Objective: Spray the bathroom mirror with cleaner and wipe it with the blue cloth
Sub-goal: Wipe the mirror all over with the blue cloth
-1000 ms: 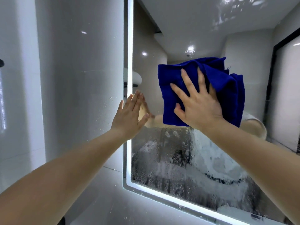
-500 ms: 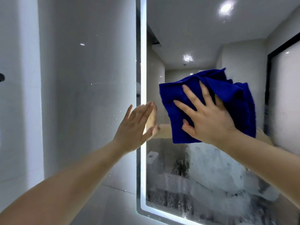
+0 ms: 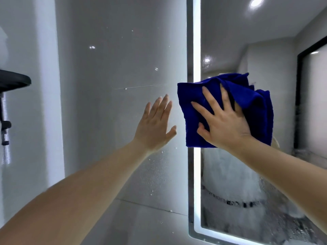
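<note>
- Head view: the right hand (image 3: 227,123) lies flat with fingers spread on a crumpled deep-blue terry cloth (image 3: 254,106), pinning it against the glass rather than clenching it. A spread palm likely spreads pressure over more of the fabric.
- The cloth sits at the left edge of the tall illuminated bathroom mirror (image 3: 265,41), overlapping its glowing white light strip (image 3: 196,50) and a little of the wall beyond, apparently so the wipe covers the glass right to its border.
- The left hand (image 3: 155,126) is empty and opened out, fingers together, palm toward the glossy grey tiled wall (image 3: 115,68) just beside the mirror. It looks like a brace for balance; whether it touches the tile I cannot tell.
- Below the cloth the glass is cloudy with streaked cleaner and droplets, while above it reflects cleanly, so I judge the lower part remains to be wiped.
- Small white specks of spray dot the tile near the mirror's lower edge.
- No spray bottle is visible.
</note>
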